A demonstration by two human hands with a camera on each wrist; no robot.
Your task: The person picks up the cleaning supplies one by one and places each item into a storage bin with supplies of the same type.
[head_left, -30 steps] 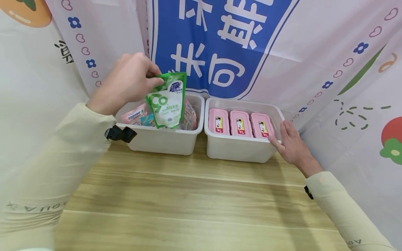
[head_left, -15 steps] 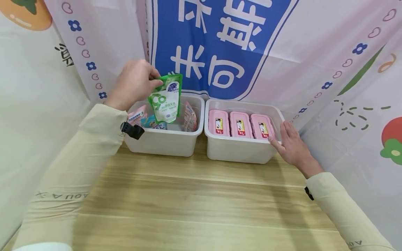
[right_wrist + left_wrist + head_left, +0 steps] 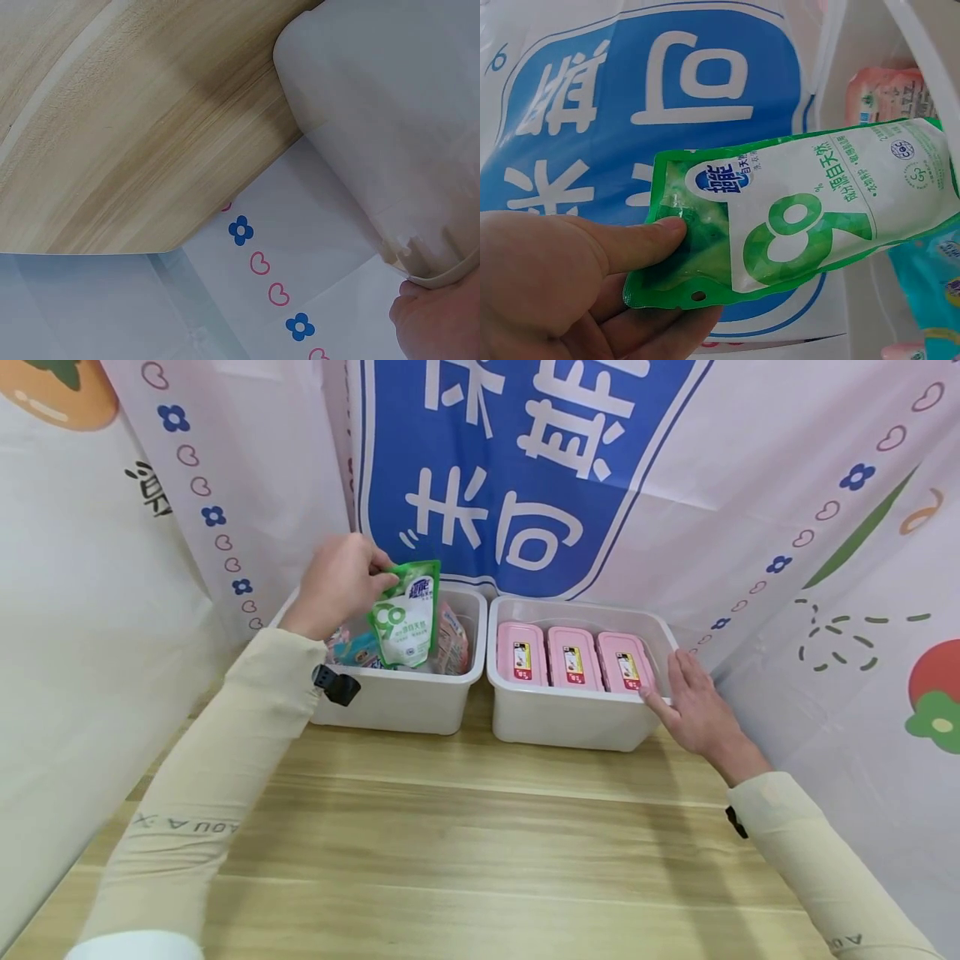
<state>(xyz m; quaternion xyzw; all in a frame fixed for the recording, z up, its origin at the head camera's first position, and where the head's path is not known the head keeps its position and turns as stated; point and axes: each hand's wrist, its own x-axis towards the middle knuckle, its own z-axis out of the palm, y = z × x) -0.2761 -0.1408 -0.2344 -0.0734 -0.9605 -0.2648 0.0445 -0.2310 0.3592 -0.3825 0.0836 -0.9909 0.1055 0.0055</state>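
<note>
My left hand [image 3: 337, 585] pinches a green and white laundry detergent pouch [image 3: 408, 627] by its top corner. The pouch hangs upright over the left white bin [image 3: 390, 702], its lower end inside the rim. In the left wrist view, the thumb [image 3: 660, 236] presses on the pouch's green end, with the fingers behind it. A blue pouch [image 3: 356, 649] and a pink pouch [image 3: 452, 643] lie in that bin. My right hand [image 3: 697, 710] rests at the right corner of the other white bin [image 3: 570, 722], fingers extended along its rim and thumb on the front edge.
Three pink lidded boxes [image 3: 572, 656] stand side by side in the right bin. Both bins sit on a wooden table [image 3: 465, 835] against a printed cloth backdrop [image 3: 540, 468], with cloth walls at left and right.
My left hand has moved right and down with the pouch, which now sits lower over the left bin. The right hand stays on the right bin's rim.
</note>
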